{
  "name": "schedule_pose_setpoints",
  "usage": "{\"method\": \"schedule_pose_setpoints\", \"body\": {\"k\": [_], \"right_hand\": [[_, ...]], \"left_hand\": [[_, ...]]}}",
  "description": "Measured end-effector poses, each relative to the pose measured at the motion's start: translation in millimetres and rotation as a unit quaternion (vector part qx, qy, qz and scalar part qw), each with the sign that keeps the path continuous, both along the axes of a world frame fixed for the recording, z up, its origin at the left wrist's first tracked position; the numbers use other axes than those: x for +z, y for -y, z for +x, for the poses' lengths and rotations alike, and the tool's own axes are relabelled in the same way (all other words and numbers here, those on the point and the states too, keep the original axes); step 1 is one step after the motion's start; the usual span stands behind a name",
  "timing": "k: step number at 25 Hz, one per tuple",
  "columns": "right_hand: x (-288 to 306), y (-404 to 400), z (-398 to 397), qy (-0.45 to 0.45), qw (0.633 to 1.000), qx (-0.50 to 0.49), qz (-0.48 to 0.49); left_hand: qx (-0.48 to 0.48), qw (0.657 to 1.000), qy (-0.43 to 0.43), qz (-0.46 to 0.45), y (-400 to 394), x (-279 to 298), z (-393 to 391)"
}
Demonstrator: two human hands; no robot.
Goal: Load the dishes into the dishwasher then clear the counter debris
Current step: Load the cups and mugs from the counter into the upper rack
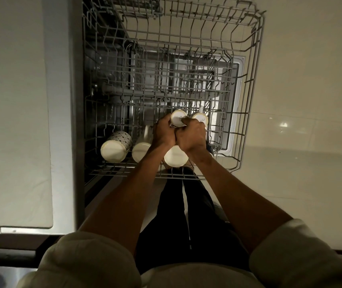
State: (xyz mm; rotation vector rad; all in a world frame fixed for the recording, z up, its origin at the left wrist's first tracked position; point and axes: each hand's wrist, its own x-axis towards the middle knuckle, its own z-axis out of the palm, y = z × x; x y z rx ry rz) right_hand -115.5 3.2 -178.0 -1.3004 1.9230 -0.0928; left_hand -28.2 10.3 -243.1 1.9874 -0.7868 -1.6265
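The grey wire upper rack [249, 113] of the dishwasher is pulled out below me. My left hand [163, 134] and my right hand [191, 135] both grip one upside-down white cup [178, 117] with lettering on its base, over the rack's near part. A second lettered white cup [200, 118] stands just right of it. Along the rack's near edge sit a patterned mug [116, 147], a plain white mug [142, 149] and another white cup [175, 159], which lies partly under my wrists.
A pale countertop [14, 100] runs along the left, next to the dark dishwasher opening [103, 80]. The open dishwasher door [236, 100] shows beneath the rack. Light floor tiles [311, 121] lie to the right. My legs in dark trousers stand at the rack's near edge.
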Motion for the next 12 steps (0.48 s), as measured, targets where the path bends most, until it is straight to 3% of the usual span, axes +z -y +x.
{"method": "schedule_pose_setpoints", "body": {"k": [5, 7, 10, 12], "right_hand": [[-4.2, 1.2, -1.3, 0.004, 1.000, 0.021, 0.020], [-5.2, -2.0, -2.5, 0.001, 0.999, 0.033, 0.001], [-4.0, -9.3, -3.1, 0.013, 0.997, 0.076, -0.019], [-4.0, -11.6, -2.4, 0.014, 0.993, 0.110, -0.032]], "left_hand": [[0.040, 0.997, -0.043, 0.047, 5.1, 16.9, -0.5], [-0.036, 0.999, 0.030, -0.009, 2.7, 19.8, 1.1], [-0.145, 0.972, 0.152, -0.108, -9.0, 19.3, 7.3], [-0.190, 0.965, 0.151, -0.099, -14.2, 19.1, 10.3]]}}
